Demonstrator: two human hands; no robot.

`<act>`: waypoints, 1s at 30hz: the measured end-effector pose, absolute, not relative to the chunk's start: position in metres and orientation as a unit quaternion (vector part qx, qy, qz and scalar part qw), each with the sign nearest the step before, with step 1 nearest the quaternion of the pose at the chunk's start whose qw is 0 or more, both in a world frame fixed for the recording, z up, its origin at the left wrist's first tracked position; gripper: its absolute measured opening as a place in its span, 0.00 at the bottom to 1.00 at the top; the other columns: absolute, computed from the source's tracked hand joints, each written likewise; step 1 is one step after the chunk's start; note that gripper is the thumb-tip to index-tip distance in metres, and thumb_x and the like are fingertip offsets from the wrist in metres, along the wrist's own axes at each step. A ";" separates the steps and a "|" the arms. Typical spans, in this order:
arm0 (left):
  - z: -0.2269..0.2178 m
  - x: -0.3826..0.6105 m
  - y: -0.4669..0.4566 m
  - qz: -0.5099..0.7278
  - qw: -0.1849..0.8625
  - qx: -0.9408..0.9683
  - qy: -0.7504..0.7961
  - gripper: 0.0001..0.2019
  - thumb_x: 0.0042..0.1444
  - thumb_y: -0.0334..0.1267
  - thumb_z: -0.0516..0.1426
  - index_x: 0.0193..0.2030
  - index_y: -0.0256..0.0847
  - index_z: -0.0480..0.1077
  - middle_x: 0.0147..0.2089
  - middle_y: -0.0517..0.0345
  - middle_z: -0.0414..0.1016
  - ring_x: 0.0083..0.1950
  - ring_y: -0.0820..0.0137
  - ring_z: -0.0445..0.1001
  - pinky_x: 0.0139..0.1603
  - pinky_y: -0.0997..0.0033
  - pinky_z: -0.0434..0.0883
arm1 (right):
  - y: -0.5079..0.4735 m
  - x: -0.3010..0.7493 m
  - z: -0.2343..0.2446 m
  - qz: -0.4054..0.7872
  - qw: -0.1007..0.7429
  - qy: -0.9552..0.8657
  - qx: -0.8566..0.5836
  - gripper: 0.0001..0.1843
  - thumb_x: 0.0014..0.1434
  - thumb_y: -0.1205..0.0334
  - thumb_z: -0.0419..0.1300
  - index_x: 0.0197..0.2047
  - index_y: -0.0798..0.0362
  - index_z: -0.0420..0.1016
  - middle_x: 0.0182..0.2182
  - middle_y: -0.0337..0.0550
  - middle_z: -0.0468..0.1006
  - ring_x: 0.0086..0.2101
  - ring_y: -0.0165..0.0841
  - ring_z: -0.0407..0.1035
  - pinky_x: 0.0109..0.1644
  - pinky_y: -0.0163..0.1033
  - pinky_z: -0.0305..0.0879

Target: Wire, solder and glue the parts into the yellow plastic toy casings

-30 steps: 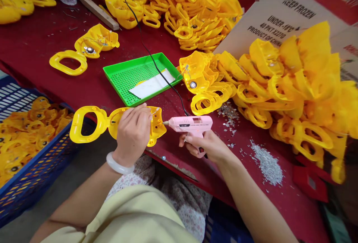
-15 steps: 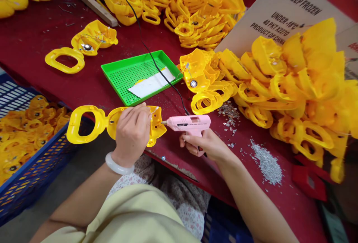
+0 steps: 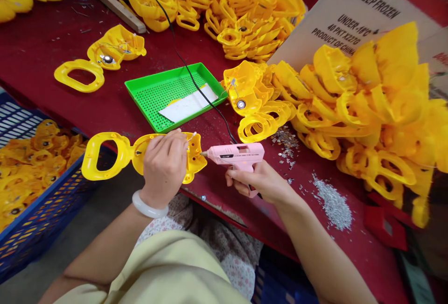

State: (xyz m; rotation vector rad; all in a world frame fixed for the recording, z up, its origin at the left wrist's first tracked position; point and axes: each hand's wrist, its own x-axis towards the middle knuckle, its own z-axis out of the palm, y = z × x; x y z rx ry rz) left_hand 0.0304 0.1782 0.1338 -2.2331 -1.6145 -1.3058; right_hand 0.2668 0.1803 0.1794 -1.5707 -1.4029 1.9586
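My left hand (image 3: 165,159) is closed over the middle of a yellow plastic shell (image 3: 105,173) with a ring-shaped end, at the table's front edge. By its fingertips a thin pale wire end shows; whether they pinch it or only the shell, I cannot tell. My right hand (image 3: 261,180) is wrapped round the handle of a pink glue gun (image 3: 241,152). The nozzle points left into the shell's right end, at or very near its inner surface. My left palm hides the shell's middle.
A green perforated tray (image 3: 140,98) holds a white sheet. Yellow shells (image 3: 322,108) are heaped right and at the back. Silvery screws (image 3: 334,203) lie right of my hand. A black cord (image 3: 182,56) crosses the tray. A blue crate (image 3: 66,178) of yellow parts stands left.
The view shifts very slightly. Both hands stay nearly in place, with the glue gun's nozzle still at the shell's right end.
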 end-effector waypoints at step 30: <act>0.135 0.040 0.169 -0.471 -0.037 -0.697 -0.540 0.03 0.63 0.29 0.53 0.42 0.35 0.67 0.47 0.51 0.76 0.52 0.65 0.75 0.51 0.64 0.68 | 0.243 0.231 0.160 0.611 0.358 -0.430 -0.560 0.29 0.40 0.52 0.74 0.40 0.61 0.72 0.30 0.45 0.74 0.26 0.25 0.66 0.27 0.30 0.64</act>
